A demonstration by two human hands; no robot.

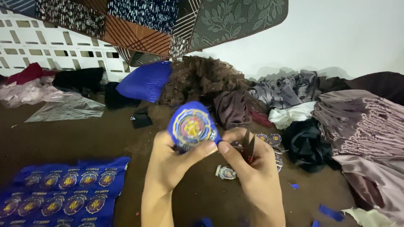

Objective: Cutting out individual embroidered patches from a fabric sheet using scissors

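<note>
My left hand (pixel 170 162) pinches a blue round embroidered badge (pixel 191 126) with a yellow and pink centre, held up in front of me. My right hand (pixel 248 164) touches the badge's right edge with its thumb and grips a small pair of dark thread snips (pixel 248 147), blades pointing up. Below the hands, a cut-out badge (pixel 226 172) lies on the brown floor. More cut badges (pixel 271 138) sit just beyond my right hand.
A blue cloth sheet (pixel 63 189) printed with rows of badges lies at lower left. Piles of fabric, purple-grey (pixel 357 122), brown lace (pixel 198 80), black (pixel 309 145) and a blue bag (pixel 145 82), ring the floor. Blue scraps (pixel 330 212) lie at lower right.
</note>
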